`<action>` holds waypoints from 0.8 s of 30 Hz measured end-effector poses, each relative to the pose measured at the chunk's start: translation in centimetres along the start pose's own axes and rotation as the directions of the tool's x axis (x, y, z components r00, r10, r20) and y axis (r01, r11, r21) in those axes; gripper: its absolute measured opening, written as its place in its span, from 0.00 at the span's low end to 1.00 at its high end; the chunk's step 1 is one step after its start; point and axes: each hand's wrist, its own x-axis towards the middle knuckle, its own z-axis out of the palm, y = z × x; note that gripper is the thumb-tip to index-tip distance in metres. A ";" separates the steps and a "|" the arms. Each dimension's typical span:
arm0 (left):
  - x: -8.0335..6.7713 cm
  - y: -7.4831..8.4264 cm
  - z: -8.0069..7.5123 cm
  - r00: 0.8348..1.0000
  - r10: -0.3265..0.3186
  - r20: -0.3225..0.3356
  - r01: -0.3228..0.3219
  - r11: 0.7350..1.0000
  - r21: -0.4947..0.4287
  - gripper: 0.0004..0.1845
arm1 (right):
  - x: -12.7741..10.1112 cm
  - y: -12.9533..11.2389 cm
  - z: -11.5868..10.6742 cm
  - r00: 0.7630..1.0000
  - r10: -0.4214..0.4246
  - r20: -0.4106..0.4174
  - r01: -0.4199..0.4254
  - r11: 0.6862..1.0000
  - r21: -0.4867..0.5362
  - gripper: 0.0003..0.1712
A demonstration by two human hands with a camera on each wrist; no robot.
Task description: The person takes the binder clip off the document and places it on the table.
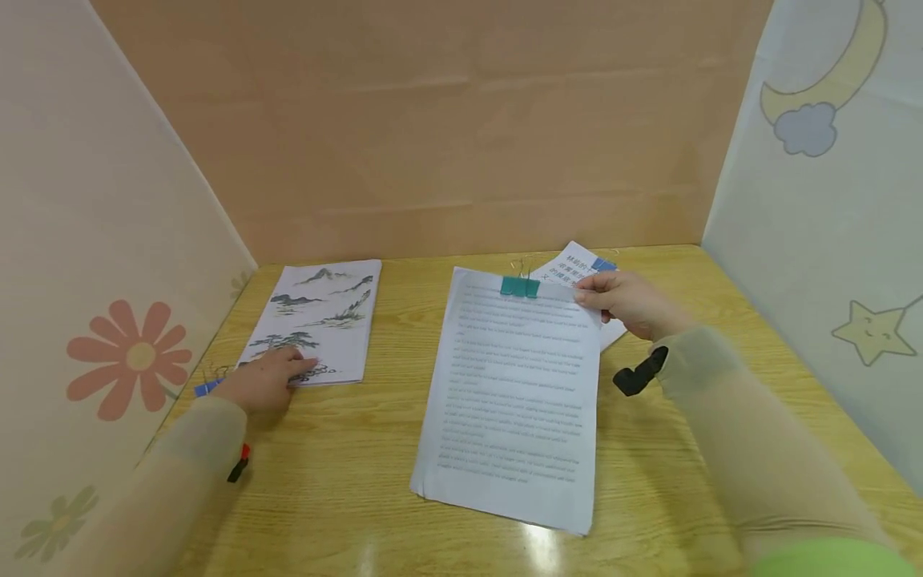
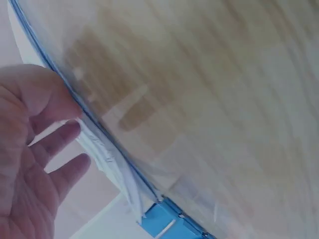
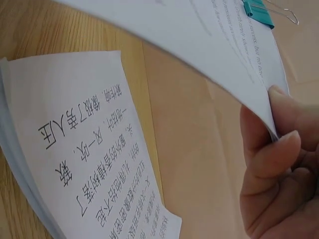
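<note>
The right hand (image 1: 630,304) pinches the top right corner of a white printed paper stack (image 1: 515,393) bound with a teal binder clip (image 1: 520,286), lifting that corner; the stack lies mid-bench on the yellow wooden bench (image 1: 346,473). Beneath the corner sits a white sheet with large Chinese characters (image 3: 84,149). The left hand (image 1: 263,381), its grip relaxed and flat, rests on a landscape-painting booklet (image 1: 320,316) with a blue clip (image 2: 167,221)

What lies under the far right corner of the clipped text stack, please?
Under the corner lifted by the right hand lies another paper stack printed with large Chinese characters, on the wooden table. The clipped text stack covers its near part, so its full extent is hidden.
</note>
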 end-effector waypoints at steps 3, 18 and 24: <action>0.0 0.3 -0.2 1.000 -0.009 -0.030 0.009 1.000 0.013 0.35 | 0.2 -0.7 0.8 1.000 -0.018 0.001 0.018 1.000 -0.012 0.17; 2.1 9.7 -6.7 0.926 -0.029 -0.376 -0.146 0.891 -0.429 0.24 | 1.5 -2.9 2.7 0.994 -0.054 0.097 0.064 0.992 -0.110 0.15; 3.6 13.8 -9.5 0.905 -0.039 -0.423 -0.236 0.781 -0.578 0.24 | 1.9 -3.7 3.2 0.993 -0.056 0.102 0.070 0.987 -0.143 0.14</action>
